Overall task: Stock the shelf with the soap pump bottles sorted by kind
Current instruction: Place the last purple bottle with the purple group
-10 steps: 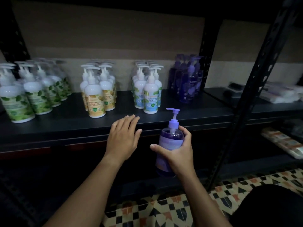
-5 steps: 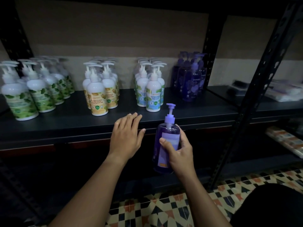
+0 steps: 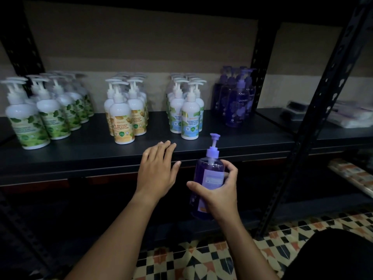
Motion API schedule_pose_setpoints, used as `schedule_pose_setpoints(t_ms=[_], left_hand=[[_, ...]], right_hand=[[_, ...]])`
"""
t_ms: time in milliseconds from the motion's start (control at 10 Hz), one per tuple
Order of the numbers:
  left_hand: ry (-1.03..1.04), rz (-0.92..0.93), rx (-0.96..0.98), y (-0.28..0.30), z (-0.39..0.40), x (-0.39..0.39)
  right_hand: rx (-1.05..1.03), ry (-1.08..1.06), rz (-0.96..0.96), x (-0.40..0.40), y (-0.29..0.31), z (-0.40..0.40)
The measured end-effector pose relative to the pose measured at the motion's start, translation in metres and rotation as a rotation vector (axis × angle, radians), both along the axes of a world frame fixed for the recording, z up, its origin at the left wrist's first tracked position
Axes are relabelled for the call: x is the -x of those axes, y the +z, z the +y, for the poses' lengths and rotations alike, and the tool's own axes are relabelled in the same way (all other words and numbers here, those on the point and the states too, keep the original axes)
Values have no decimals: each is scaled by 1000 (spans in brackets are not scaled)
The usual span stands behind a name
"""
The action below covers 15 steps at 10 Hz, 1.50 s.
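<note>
My right hand (image 3: 219, 190) grips a purple pump bottle (image 3: 209, 170) upright, just below and in front of the dark shelf (image 3: 80, 156). My left hand (image 3: 158, 168) lies flat with straight fingers on the shelf's front edge, left of the bottle. On the shelf stand four groups of bottles: green-label ones (image 3: 40, 114) at the left, yellow-label ones (image 3: 124, 116), blue-label ones (image 3: 186, 112), and purple ones (image 3: 237, 98) at the right by the post.
A black upright post (image 3: 314, 122) rises at the right, another (image 3: 260, 63) behind the purple group. Packaged goods (image 3: 351, 116) lie on the neighbouring shelf, more packs (image 3: 355, 174) lower right. A lower shelf and patterned floor tiles (image 3: 201, 259) lie below.
The purple bottle in my right hand has shifted slightly left and turned, its label now facing me more. My left hand stays on the shelf edge.
</note>
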<state>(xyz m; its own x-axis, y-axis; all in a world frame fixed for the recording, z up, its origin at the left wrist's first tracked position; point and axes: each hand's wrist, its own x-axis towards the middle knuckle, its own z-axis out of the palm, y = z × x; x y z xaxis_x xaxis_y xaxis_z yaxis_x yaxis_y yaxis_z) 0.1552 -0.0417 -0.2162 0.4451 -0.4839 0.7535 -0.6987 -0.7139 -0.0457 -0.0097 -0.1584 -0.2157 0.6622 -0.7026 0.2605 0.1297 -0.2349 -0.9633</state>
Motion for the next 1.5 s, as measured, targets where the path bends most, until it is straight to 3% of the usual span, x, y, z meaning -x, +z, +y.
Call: schedule_pose_setpoints(t_ms=[400,900,1200,1400,1500], left_hand=[[11,32,-17,1,1,2],[12,33,-26,2,1,3],[14,31,-44,2,2,3],[9,42,-47,2,2,2],[11,37,-46,2,2,2]], right_hand=[[-39,43,-63,-8,-4,3],[48,-20,58,-2,-4,6],[10,-16,-44,0,-1,3],[-114,106,-91,-5,7,6],[-67,63,-83,-4,6,8]])
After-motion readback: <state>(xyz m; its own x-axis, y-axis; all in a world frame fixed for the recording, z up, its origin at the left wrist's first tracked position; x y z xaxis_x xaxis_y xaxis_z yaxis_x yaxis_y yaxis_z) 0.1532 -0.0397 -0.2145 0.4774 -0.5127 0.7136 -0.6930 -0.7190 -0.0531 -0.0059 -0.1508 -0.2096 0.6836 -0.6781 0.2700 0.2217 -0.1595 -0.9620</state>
